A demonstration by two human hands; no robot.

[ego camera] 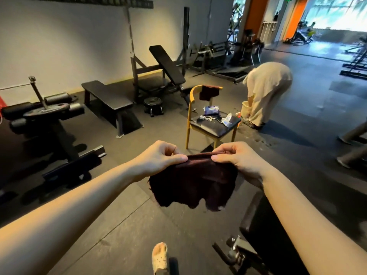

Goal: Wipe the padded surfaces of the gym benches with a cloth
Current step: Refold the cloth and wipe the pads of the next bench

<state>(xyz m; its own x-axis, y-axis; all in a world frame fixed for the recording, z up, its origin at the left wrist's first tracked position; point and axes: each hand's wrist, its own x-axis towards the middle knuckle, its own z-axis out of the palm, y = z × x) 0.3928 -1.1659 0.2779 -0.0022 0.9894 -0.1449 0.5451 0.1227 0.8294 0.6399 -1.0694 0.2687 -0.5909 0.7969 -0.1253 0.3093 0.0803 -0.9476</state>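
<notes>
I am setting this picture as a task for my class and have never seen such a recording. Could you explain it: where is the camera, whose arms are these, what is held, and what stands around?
There is no machine here. One camera, worn on a person's head, looks forward and down, so the two bare arms are the wearer's own. The left grip and right grip are simply that person's hands. Each pinches the top edge of a dark cloth, which hangs in the air between them. Ahead on the gym floor stand a flat bench and an inclined bench, both with black padding. A wooden chair holds small items, with a second cloth draped over its back. Behind it another person in pale clothes bends down.
</notes>
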